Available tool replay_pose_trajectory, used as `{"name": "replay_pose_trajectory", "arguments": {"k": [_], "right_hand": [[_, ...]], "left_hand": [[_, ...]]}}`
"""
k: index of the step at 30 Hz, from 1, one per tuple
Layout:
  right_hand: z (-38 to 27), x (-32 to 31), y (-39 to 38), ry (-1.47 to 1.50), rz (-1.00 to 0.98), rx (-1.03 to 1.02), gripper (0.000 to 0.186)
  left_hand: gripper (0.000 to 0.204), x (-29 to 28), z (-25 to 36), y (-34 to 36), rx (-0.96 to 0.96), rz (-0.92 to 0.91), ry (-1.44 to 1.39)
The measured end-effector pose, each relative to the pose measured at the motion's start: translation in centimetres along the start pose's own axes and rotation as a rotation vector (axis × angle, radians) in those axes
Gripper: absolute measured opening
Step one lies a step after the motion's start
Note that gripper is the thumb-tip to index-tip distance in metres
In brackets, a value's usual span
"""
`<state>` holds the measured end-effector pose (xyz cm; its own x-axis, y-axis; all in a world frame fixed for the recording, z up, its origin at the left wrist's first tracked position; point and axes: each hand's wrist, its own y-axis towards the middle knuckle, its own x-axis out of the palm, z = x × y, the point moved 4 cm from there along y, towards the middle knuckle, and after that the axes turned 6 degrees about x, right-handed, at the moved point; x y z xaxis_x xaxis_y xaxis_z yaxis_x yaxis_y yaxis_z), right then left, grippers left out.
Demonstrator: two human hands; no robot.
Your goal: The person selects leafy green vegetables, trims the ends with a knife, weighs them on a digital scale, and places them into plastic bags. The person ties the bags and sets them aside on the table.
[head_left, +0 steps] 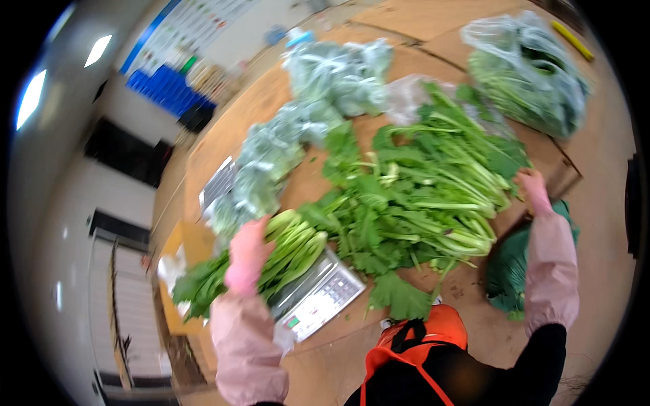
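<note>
My pink-gloved left hand [249, 252] is on a bunch of leafy greens [301, 240] lying on a silver digital scale [318, 301]; its fingers are blurred, so their grip is unclear. My pink-gloved right hand [527, 186] has curled fingers on the right edge of a big loose pile of green stalks and leaves [426, 183]. Below that hand sits a dark green bag [508, 264]. Pale plastic bags of greens [325, 78] form a curved row beyond the scale.
The wooden table [217, 152] also bears a large bagged bundle [525, 88], a yellow stick-like object [572, 40], a clear crumpled plastic [406, 98] and another metal device [217, 186]. A yellow box [179, 237] is at left. Blue crates [159, 88] stand against the wall.
</note>
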<state>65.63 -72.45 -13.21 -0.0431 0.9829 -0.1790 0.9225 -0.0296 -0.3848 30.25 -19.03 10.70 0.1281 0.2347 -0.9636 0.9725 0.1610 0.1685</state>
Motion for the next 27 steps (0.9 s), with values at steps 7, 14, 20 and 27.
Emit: {"name": "replay_pose_trajectory", "arguments": {"k": [7, 14, 20, 27], "right_hand": [[4.3, -0.5, 3.1, -0.181, -0.067, -0.007, 0.037], [5.0, -0.3, 4.2, -0.248, -0.102, -0.051, 0.038], [5.4, -1.2, 5.0, -0.271, -0.123, -0.020, 0.043], [4.9, 0.0, 4.8, -0.296, -0.141, 0.000, 0.044]], "left_hand": [[0.062, 11.9, -3.4, -2.0, -0.069, -0.236, 0.403], [0.087, 17.3, -8.3, -3.0, -0.367, -0.642, -0.296], [0.092, 14.7, -9.1, -1.4, -0.320, -0.743, -0.699], [0.099, 15.1, -10.0, -1.6, -0.414, -0.789, -0.412]]}}
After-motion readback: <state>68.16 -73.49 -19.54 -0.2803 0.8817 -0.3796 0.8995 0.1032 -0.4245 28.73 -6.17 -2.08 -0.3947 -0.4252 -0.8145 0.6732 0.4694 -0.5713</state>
